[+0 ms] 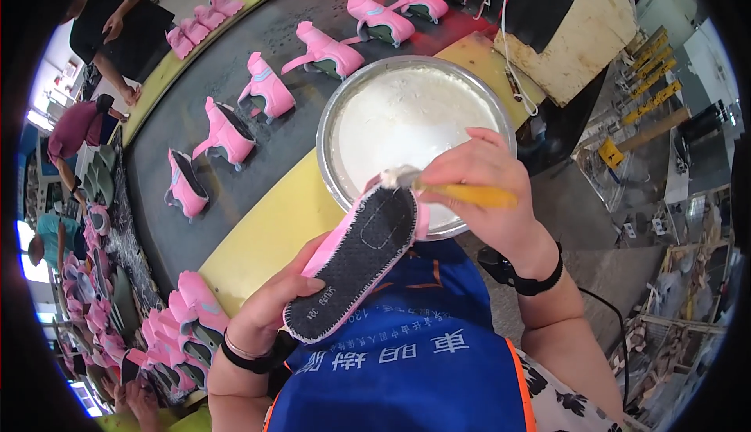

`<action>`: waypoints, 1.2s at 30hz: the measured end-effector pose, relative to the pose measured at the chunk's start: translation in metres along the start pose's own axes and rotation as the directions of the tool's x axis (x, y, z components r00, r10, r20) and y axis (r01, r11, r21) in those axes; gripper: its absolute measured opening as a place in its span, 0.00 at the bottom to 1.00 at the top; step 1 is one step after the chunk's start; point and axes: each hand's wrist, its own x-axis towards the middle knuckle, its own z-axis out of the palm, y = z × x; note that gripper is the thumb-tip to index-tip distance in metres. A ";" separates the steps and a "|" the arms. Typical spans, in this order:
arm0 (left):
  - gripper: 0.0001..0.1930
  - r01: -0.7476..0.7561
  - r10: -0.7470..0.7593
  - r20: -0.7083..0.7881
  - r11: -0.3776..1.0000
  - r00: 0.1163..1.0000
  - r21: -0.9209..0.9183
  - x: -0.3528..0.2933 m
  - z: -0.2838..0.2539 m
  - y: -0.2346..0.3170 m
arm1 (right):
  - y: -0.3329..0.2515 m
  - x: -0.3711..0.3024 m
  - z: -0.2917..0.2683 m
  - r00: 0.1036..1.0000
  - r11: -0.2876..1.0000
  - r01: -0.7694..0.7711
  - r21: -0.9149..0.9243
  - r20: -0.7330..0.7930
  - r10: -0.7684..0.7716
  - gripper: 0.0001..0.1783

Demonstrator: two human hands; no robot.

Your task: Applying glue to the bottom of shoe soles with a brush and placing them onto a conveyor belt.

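My left hand (274,295) is closed around the heel end of a pink shoe upper (356,264), its black stitched bottom turned up. In my right hand (481,186) is a brush (473,194) with a yellow handle. Its pale, blurred head meets the rounded far end of the upper, where a bit of white paste shows. Just beyond both hands stands a round metal basin (329,111) holding white paste-like liquid (415,119). The upper's far end overlaps the basin's near rim.
Several pink shoe uppers (228,139) stand in a row on a dark conveyor belt (235,217) with yellow borders (262,248). More uppers (176,326) are heaped at the lower left. Co-workers (117,25) stand across the belt. A white cord (508,41) hangs beyond the basin.
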 end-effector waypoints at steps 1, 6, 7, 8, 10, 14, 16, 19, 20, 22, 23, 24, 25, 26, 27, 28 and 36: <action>0.44 0.002 -0.002 0.002 1.000 1.000 0.005 0.001 0.001 0.002 | -0.001 0.000 -0.001 1.000 1.000 -0.002 -0.001 -0.006 0.002 0.10; 0.44 0.046 -0.047 0.032 0.998 0.998 0.037 0.007 0.005 0.004 | -0.012 0.006 -0.003 0.989 0.991 0.106 0.083 0.097 -0.114 0.12; 0.44 0.048 -0.049 0.028 0.998 0.998 0.037 0.007 0.004 0.004 | -0.009 0.005 -0.002 0.989 0.991 0.104 0.087 0.096 -0.112 0.12; 0.44 0.055 -0.055 0.020 0.998 0.998 0.031 0.007 0.004 0.003 | -0.005 0.003 -0.001 0.992 0.995 0.087 0.054 0.087 -0.092 0.11; 0.44 0.062 -0.062 0.009 0.998 0.998 0.025 0.007 0.006 0.004 | 0.007 -0.001 0.000 0.995 0.997 0.069 0.023 0.076 -0.071 0.10; 0.44 0.023 -0.023 -0.008 1.000 1.000 -0.010 0.004 0.010 0.007 | 0.016 -0.005 0.003 0.998 0.998 -0.063 -0.014 0.000 0.063 0.09; 0.44 0.013 -0.013 -0.009 0.999 1.000 -0.030 0.003 0.012 0.009 | 0.011 -0.003 0.004 0.996 0.996 -0.086 0.011 -0.040 0.086 0.08; 0.44 0.013 -0.013 -0.016 1.000 1.000 -0.009 0.004 0.012 0.010 | 0.004 0.001 0.008 0.998 0.987 0.038 0.156 -0.059 -0.029 0.09; 0.44 0.006 -0.006 0.000 1.000 1.000 -0.013 0.005 0.010 0.007 | 0.006 0.002 0.010 0.998 0.990 0.039 0.133 -0.048 -0.033 0.09; 0.45 0.001 0.000 0.018 1.000 1.000 -0.015 0.005 0.007 0.004 | 0.012 -0.002 0.015 0.999 0.993 0.041 0.108 -0.039 -0.036 0.09; 0.46 0.007 -0.007 0.032 1.000 0.999 -0.010 0.005 0.005 0.003 | 0.016 -0.005 0.018 0.989 0.981 -0.109 0.160 -0.081 0.123 0.08; 0.47 0.013 -0.013 0.047 1.000 0.999 -0.005 0.005 0.003 0.001 | 0.019 -0.007 0.020 0.953 0.943 -0.251 0.217 -0.113 0.280 0.08; 0.47 0.013 -0.013 0.047 1.000 0.999 -0.005 0.005 0.001 -0.001 | 0.019 -0.010 0.019 0.953 0.943 -0.251 0.217 -0.113 0.280 0.08; 0.48 0.000 0.000 0.028 1.000 1.000 0.022 0.005 -0.002 -0.004 | 0.018 -0.011 0.017 0.934 0.933 -0.303 0.192 -0.133 0.331 0.07; 0.49 -0.013 0.013 0.009 0.999 1.000 0.050 0.006 -0.005 -0.007 | 0.016 -0.011 0.017 0.912 0.920 -0.356 0.168 -0.153 0.381 0.07; 0.49 -0.013 0.013 0.008 0.999 1.000 0.049 0.007 -0.007 -0.009 | 0.015 -0.010 0.018 0.912 0.920 -0.355 0.168 -0.153 0.380 0.07; 0.52 -0.163 0.163 0.007 0.981 0.987 0.105 0.007 -0.007 -0.022 | 0.009 -0.012 0.032 0.841 0.867 -0.466 0.175 -0.217 0.496 0.09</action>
